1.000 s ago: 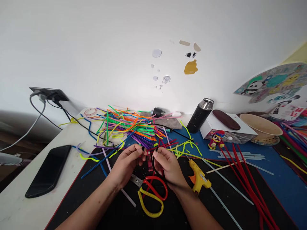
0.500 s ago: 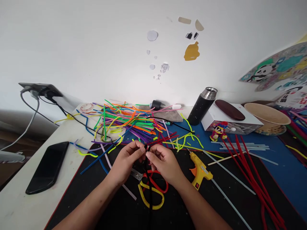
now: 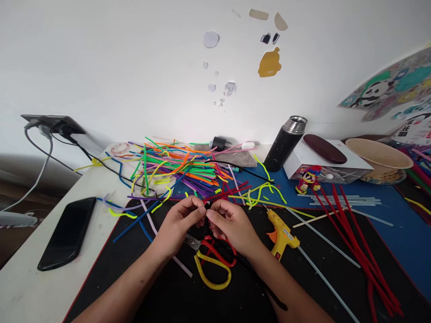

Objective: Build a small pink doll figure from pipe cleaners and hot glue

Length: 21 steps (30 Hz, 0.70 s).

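Observation:
My left hand (image 3: 180, 224) and my right hand (image 3: 229, 224) meet over the black mat (image 3: 161, 287), fingertips pinched together on a thin black pipe cleaner (image 3: 256, 278). The black strand trails from the pinch back under my right wrist toward the lower right. Red and yellow scissors (image 3: 212, 264) lie on the mat just below my hands. A heap of coloured pipe cleaners (image 3: 178, 172) is spread right behind my fingers.
A yellow glue gun (image 3: 281, 233) lies right of my hands. Long red pipe cleaners (image 3: 353, 246) and clear glue sticks (image 3: 340, 202) lie farther right. A black flask (image 3: 286, 143), white box (image 3: 323, 163) and bowl (image 3: 379, 159) stand at the back. A phone (image 3: 67, 233) rests on the left.
My hands came closer until the fingertips touch. The black strand, which hung straight down between them, now swings out to the lower right under my right arm. The view tilted down slightly.

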{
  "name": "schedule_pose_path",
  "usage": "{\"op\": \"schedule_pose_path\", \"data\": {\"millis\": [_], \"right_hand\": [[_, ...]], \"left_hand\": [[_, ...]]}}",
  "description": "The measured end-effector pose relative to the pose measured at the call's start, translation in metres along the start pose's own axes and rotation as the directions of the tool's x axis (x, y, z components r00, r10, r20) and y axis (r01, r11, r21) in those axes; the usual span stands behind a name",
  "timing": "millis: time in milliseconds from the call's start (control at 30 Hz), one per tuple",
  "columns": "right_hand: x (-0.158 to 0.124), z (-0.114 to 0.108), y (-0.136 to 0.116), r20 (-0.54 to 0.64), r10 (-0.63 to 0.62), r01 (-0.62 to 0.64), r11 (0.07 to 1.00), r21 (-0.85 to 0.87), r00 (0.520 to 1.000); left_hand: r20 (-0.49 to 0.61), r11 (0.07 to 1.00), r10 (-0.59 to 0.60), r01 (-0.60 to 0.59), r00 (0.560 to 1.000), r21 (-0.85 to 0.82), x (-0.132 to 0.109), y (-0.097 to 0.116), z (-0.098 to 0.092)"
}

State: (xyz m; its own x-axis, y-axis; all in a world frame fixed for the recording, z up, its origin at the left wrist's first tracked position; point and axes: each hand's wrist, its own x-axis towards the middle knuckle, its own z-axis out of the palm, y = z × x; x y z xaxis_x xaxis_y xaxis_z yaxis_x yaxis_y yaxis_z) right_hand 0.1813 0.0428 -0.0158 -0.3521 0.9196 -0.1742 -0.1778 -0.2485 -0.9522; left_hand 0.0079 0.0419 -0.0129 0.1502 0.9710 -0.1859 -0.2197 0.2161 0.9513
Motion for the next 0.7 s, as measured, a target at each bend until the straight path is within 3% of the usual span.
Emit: {"op": "schedule_pose_path", "data": {"millis": [367, 700], "right_hand": [[-0.001, -0.003, 0.002, 0.021, -0.025, 0.026, 0.998, -0.058, 0.999], [-0.001, -0.003, 0.002, -0.013, -0.087, 0.078, 0.947, -0.311, 0.996]], "left_hand": [[0.034, 0.991, 0.037, -0.041, 0.999, 0.127, -0.001, 0.009, 0.001], [0.127, 0.937, 0.055, -0.095, 0.99, 0.336, 0.001, 0.011, -0.005]]}}
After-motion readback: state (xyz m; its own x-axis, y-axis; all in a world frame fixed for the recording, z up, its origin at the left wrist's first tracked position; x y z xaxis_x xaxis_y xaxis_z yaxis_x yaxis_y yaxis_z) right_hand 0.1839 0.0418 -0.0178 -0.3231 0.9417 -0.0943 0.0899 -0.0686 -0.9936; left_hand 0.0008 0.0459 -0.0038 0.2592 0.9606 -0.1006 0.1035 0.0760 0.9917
